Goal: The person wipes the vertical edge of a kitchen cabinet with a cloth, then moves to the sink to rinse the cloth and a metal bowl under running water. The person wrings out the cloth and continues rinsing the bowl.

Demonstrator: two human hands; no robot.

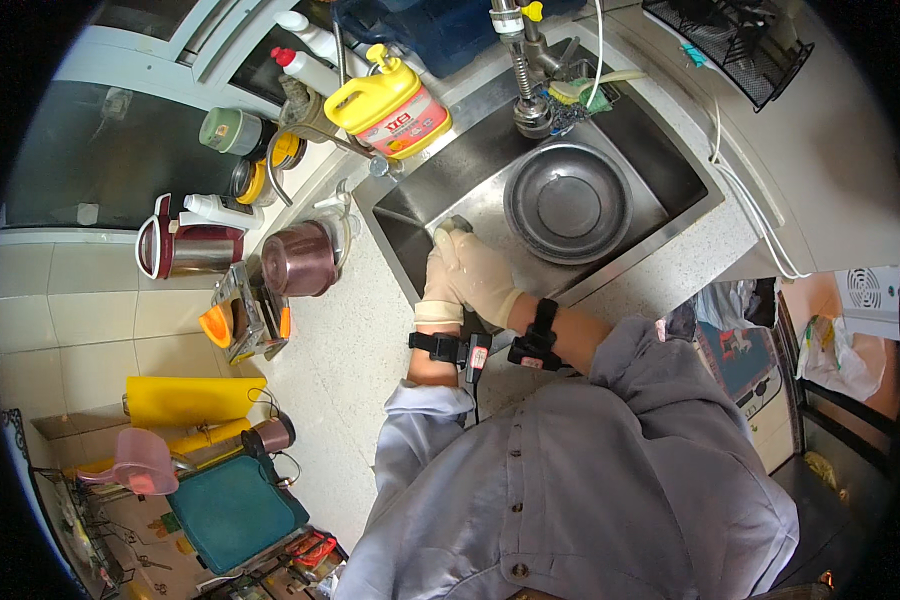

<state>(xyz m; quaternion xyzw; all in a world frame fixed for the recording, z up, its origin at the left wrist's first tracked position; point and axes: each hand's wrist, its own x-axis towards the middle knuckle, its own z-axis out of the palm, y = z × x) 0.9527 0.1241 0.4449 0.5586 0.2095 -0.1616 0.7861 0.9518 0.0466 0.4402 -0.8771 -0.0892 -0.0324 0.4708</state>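
Observation:
Both of my hands wear pale, wet-looking rubber gloves and meet over the left part of a stainless steel sink [649,199]. My left hand [442,276] points away from me. Overlapping it, my right hand [486,271] reaches in from the right. A small dark grey thing [462,223] shows just past the fingertips; whether it is held or lies behind them is unclear. The overlap hides most of the fingers and whatever is between them. To the right of the hands, a round metal basin [568,206] rests on the sink floor, apart from them.
A spring-necked faucet [529,90] hangs over the sink's back. Beside it are a brush [570,91] and scouring pads. A yellow detergent jug [390,105] stands behind the sink. Left on the counter are a lidded container [300,259] and a knife rack [247,315].

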